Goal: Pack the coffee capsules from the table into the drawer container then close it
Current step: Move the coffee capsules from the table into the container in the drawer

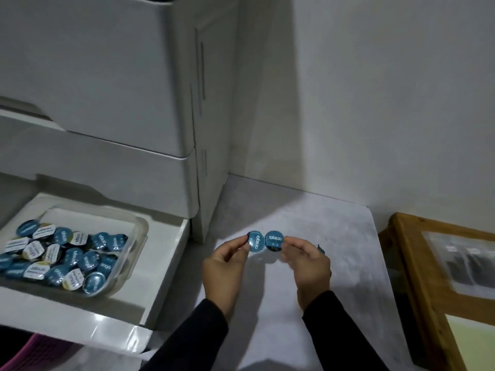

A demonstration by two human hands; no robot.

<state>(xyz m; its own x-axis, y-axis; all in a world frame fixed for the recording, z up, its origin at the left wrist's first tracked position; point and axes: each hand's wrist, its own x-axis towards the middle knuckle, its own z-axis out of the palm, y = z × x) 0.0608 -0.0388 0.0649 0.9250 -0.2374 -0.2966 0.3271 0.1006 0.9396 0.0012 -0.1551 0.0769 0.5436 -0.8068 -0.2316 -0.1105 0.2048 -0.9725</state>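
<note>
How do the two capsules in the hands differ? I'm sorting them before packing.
The left capsule, pinched by the left hand, has its white lettering running sideways; the right capsule, in the right hand, shows its lettering level and readable. The left one's lid catches more glare, the right one's looks flatter. Both are round, blue-lidded, similar in size, held side by side above the table.

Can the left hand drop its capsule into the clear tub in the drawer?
Probably yes. The drawer is pulled open, the clear tub has no lid, and nothing lies between it and the left hand holding a blue capsule.
</note>
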